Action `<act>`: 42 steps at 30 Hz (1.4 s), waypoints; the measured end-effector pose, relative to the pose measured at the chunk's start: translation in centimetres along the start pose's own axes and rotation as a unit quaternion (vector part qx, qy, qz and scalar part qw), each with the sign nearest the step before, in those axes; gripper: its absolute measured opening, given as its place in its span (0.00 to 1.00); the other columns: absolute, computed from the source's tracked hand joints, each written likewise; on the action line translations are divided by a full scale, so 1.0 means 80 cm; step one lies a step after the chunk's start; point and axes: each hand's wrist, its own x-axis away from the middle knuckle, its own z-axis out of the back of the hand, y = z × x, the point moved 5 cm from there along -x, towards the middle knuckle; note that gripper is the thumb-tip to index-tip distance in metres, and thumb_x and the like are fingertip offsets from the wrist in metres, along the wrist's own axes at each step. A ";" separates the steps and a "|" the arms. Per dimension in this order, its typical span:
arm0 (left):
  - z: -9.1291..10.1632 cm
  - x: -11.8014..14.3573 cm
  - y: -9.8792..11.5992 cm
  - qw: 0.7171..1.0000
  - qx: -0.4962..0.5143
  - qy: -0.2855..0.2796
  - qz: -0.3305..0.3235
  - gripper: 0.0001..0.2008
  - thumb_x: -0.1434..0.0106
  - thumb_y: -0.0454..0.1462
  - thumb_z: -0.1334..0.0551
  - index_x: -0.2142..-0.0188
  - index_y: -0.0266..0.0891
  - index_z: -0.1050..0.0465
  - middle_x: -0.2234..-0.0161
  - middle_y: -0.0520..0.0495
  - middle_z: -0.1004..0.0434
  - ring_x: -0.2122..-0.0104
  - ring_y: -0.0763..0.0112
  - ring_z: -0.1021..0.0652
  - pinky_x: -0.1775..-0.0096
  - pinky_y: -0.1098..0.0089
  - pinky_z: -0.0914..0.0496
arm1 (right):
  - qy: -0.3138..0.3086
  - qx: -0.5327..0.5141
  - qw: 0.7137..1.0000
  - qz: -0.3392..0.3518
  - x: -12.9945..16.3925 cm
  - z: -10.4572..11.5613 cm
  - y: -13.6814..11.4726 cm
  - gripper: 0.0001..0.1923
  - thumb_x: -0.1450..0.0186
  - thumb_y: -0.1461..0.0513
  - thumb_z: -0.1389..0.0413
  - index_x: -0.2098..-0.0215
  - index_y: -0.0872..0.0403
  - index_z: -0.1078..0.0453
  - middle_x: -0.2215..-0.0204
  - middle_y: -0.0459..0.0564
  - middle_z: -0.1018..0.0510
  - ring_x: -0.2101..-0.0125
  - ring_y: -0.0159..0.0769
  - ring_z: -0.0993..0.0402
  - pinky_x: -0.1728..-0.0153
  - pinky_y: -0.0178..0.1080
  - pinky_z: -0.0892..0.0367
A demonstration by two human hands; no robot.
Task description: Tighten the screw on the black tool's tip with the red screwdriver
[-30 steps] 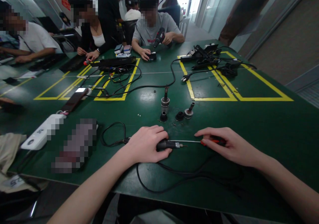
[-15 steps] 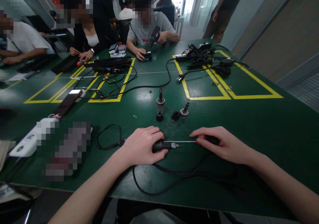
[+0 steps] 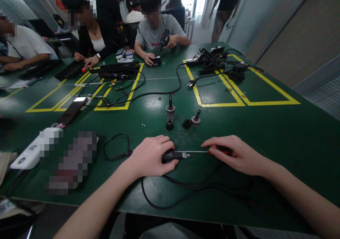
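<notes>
The green table spreads wide across my feed, with a co-worker seated at 12 o'clock behind a power drill. Its near edge crosses at 6 o'clock, so I have little depth on that side; my room to move is the green stretch at 2 o'clock, running up to the yellow tape. Toward 12 o'clock I'm limited by an upright metal part, a tilted metal part and two small black caps, and at 6 o'clock by a looped black cable.

At the centre of my view, my left grip is wrapped over the black corded tool, which lies along a 9-to-3 o'clock axis, its thin tip pointing to 3 and its cord leaving at 9. My right grip is curled around the red-and-black handle of a screwdriver, thumb against it, index fingertip apart from it; how firmly, I can't tell. The screwdriver's shaft points to 9 o'clock, nearly parallel to the tool and just on its 12 o'clock side
</notes>
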 end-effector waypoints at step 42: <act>0.003 0.001 -0.003 1.000 0.019 0.024 -0.004 0.07 0.33 0.42 0.33 0.60 0.42 0.25 0.63 0.50 0.21 0.63 0.64 0.20 0.64 0.67 0.31 | 0.015 -0.023 0.999 0.020 -0.007 0.005 -0.004 0.10 0.26 0.57 0.39 0.58 0.53 0.17 0.68 0.50 0.14 0.72 0.34 0.20 0.68 0.36 0.27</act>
